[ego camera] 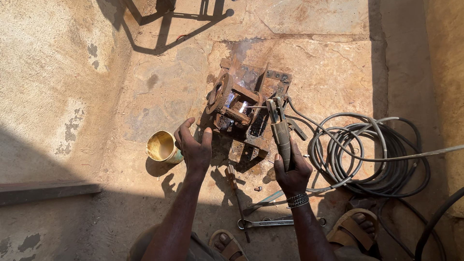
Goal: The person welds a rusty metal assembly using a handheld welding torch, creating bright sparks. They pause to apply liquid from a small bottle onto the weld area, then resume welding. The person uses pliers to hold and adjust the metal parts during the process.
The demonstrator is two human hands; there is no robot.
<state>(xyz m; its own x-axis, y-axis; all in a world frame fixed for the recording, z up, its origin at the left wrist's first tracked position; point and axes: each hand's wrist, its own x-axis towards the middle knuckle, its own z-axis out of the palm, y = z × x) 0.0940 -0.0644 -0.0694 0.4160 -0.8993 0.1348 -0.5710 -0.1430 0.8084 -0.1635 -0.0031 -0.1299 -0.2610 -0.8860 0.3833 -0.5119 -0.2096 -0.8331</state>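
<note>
Sandalled feet are showing at the bottom edge, planted on the rough, dusty concrete floor. Between them a steel spanner is lying flat, with a slim hammer just beyond it, its shaft pointing back toward the person.

Rising from the forearms, the left hand is hovering with fingers spread apart, gripping nothing, just beside the near left edge of the rusty workpiece. Next to that hand a small round tin is sitting upright and open; its yellowish inside is looking bare, though any contents are too dim to tell. A beaded bracelet is circling the right wrist, and the right hand is clamping firmly around the handle of the welding electrode holder, whose thin rod is reaching left into the metal.

Further out, the rusty metal assembly of plates, angle pieces and a ring-shaped part is resting on the floor, a bright white arc glowing at its middle. To its right, grey rubbery cables are lying in loose coils.
</note>
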